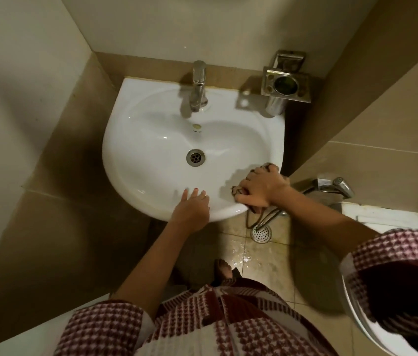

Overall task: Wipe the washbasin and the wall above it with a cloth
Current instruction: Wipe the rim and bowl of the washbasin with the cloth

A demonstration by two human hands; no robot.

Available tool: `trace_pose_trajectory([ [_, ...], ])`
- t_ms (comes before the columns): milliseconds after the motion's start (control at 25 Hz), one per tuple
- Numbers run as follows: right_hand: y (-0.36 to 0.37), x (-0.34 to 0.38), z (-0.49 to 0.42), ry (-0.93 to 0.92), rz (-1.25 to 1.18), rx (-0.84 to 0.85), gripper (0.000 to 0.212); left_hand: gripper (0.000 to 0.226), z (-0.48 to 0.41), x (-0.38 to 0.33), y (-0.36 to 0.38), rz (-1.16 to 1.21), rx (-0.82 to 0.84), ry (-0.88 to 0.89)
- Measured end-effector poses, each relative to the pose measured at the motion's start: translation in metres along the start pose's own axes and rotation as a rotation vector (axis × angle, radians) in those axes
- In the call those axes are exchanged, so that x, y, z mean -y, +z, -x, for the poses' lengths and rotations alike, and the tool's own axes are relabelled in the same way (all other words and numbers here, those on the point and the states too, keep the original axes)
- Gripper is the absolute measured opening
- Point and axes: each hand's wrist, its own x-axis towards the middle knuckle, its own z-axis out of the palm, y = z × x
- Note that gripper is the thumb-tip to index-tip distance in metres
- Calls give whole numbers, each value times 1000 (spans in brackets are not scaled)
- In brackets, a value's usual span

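A white washbasin [151,140] hangs in a tiled corner, with a chrome tap [198,86] at its back and a metal drain [196,157] in the bowl. My right hand [262,187] presses a dark patterned cloth [270,166] against the basin's front right rim; most of the cloth is hidden under the hand. My left hand [192,208] rests flat on the front rim, fingers spread, holding nothing. The cream wall [177,24] rises above a band of brown tiles behind the basin.
A metal holder with a cup [285,86] is fixed to the wall at the basin's back right. A chrome spray tap [331,186] and a white toilet [382,219] stand at the right. A floor drain [261,233] sits on wet tiles below the basin.
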Motion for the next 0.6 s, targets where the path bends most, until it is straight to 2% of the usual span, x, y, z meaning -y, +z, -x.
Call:
trace_pose_trajectory([
  [160, -4, -1, -12, 46, 52, 53, 65, 50, 0, 1, 6, 28, -51, -265],
  [280, -2, 23, -30, -8, -91, 144, 58, 53, -1, 19, 6, 99, -22, -373],
  [440, 8, 89, -79, -145, -454, 180, 70, 55, -10, 65, 7, 44, -12, -359],
  [600, -3, 155, -143, -88, -642, 99, 73, 54, -31, 119, 2, -22, -135, -331],
])
